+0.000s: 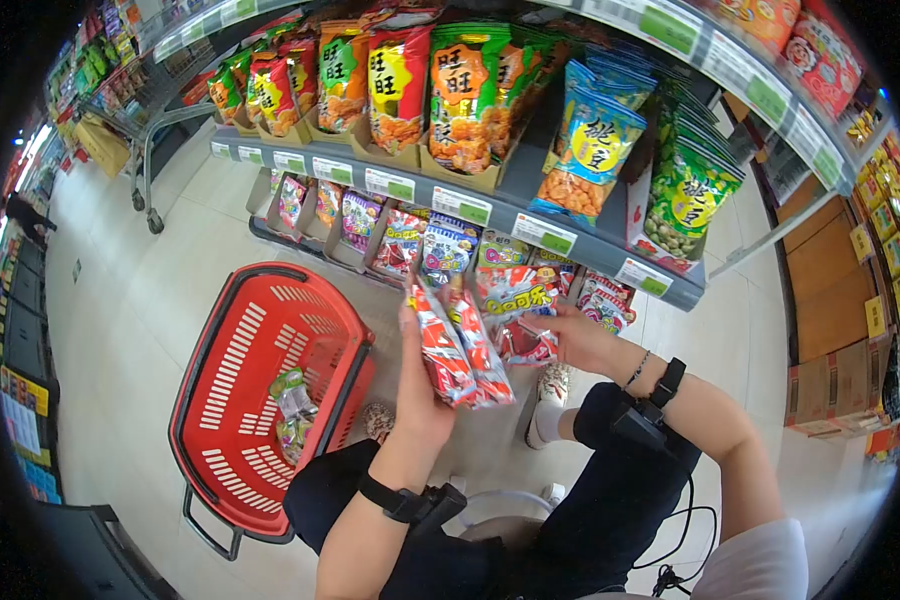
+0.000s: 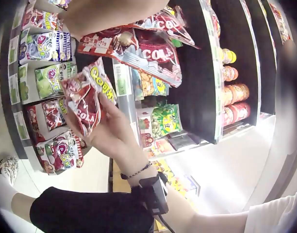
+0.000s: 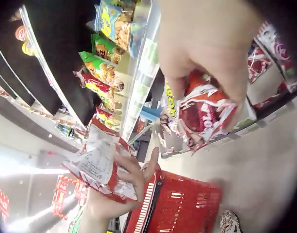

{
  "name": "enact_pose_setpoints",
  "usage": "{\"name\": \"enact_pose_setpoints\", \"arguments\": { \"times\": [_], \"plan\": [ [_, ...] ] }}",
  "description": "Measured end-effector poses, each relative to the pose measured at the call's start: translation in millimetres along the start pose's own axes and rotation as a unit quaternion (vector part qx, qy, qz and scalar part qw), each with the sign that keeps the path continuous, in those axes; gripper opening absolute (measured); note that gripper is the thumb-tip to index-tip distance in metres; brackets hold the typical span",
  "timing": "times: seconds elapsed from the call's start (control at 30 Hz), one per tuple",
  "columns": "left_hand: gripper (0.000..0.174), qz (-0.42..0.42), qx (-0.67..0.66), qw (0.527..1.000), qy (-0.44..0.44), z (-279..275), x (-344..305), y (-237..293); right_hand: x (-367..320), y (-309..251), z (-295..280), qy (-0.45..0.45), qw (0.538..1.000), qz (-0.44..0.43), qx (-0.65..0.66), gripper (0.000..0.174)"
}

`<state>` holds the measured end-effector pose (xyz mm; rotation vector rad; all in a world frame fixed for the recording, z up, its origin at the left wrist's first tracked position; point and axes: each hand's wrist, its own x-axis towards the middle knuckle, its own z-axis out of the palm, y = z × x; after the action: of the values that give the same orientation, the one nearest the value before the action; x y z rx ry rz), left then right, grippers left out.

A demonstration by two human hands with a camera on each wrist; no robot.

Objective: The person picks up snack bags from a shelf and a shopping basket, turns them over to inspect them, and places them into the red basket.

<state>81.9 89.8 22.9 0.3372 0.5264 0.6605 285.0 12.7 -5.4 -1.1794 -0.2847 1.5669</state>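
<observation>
My left hand (image 1: pixel 425 405) holds a pair of red and white cola gummy bags (image 1: pixel 442 350), stood on edge side by side. In the left wrist view their fronts read COLA; in the right wrist view the white printed back of one bag (image 3: pixel 97 158) shows, with fingers bent over it. My right hand (image 1: pixel 587 342) pinches another cola gummy bag (image 1: pixel 520 310) by its side, thumb on the front. That bag (image 2: pixel 88 102) faces the left wrist camera, close to the low shelf row of gummy bags (image 1: pixel 450 248).
A red shopping basket (image 1: pixel 195 400) stands on the floor at my left, with a few small green packets (image 1: pixel 292 400) inside. Above the gummies, a shelf edge (image 1: pixel 460 205) juts out under upright snack bags (image 1: pixel 470 90). A shopping cart (image 1: pixel 150 140) is farther left.
</observation>
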Motion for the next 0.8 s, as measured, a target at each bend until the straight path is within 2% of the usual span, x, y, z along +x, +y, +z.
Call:
{"name": "enact_pose_setpoints", "arguments": {
  "times": [0.03, 0.1, 0.13, 0.17, 0.23, 0.27, 0.3, 0.37, 0.4, 0.53, 0.57, 0.63, 0.7, 0.73, 0.77, 0.8],
  "plan": [
    [0.056, -0.001, 0.002, 1.000, -0.002, -3.0, 2.6, -1.1, 3.1, 0.5, -11.5, 0.001, 1.000, -0.003, 0.001, 0.035],
    [0.057, -0.022, 0.015, 0.999, 0.040, -9.4, 8.1, -6.3, 21.4, 8.5, -51.6, 0.076, 0.996, -0.011, 0.032, 0.034],
    [0.058, -0.037, 0.008, 0.998, 0.045, -11.4, 12.3, -11.9, 32.3, 13.7, -76.0, 0.163, 0.986, -0.009, -0.034, 0.036],
    [0.058, -0.038, 0.010, 0.998, 0.043, -9.9, 14.4, -17.5, 38.0, 16.3, -87.3, 0.165, 0.986, -0.011, -0.033, 0.036],
    [0.059, -0.072, 0.002, 0.997, 0.036, -5.6, 20.2, -28.8, 50.8, 17.6, -105.5, 0.347, 0.911, -0.112, -0.192, 0.038],
    [0.060, -0.078, 0.002, 0.996, 0.032, -4.9, 23.5, -32.7, 57.8, 12.9, -109.1, 0.390, 0.879, -0.114, -0.249, 0.042],
    [0.060, -0.076, 0.001, 0.997, 0.033, -4.1, 26.1, -35.8, 63.5, 10.5, -112.7, 0.388, 0.880, -0.114, -0.249, 0.042],
    [0.059, -0.090, 0.004, 0.995, 0.031, -0.5, 30.7, -39.1, 74.5, 5.1, -113.4, 0.432, 0.820, -0.193, -0.321, 0.037],
    [0.058, -0.092, 0.002, 0.995, 0.032, 1.1, 32.9, -39.5, 78.2, 6.8, -114.9, 0.430, 0.823, -0.190, -0.320, 0.037],
    [0.055, -0.083, 0.018, 0.993, 0.087, -1.4, 54.3, -52.6, 86.0, 11.4, -124.7, 0.408, 0.760, -0.194, -0.468, 0.038],
    [0.055, -0.086, 0.017, 0.992, 0.088, -0.4, 59.4, -55.5, 83.9, 12.8, -128.2, 0.401, 0.739, -0.193, -0.506, 0.039],
    [0.052, -0.082, 0.113, 0.977, 0.158, 2.9, 71.6, -64.6, 78.4, 10.9, -134.6, 0.386, 0.691, -0.193, -0.580, 0.040],
    [0.050, -0.072, 0.138, 0.973, 0.171, -9.2, 93.8, -85.3, 71.6, 7.4, -137.7, 0.369, 0.636, -0.193, -0.649, 0.041],
    [0.048, -0.046, 0.183, 0.968, 0.165, -19.8, 107.6, -99.1, 59.8, 3.2, -125.2, 0.320, 0.708, -0.202, -0.596, 0.039],
    [0.047, -0.019, 0.226, 0.961, 0.158, -17.5, 113.9, -105.4, 57.1, 4.2, -124.2, 0.322, 0.705, -0.202, -0.599, 0.039],
    [0.046, -0.026, 0.244, 0.957, 0.156, -16.1, 118.5, -112.6, 54.6, 6.3, -123.6, 0.273, 0.741, -0.198, -0.581, 0.039]
  ]
}}
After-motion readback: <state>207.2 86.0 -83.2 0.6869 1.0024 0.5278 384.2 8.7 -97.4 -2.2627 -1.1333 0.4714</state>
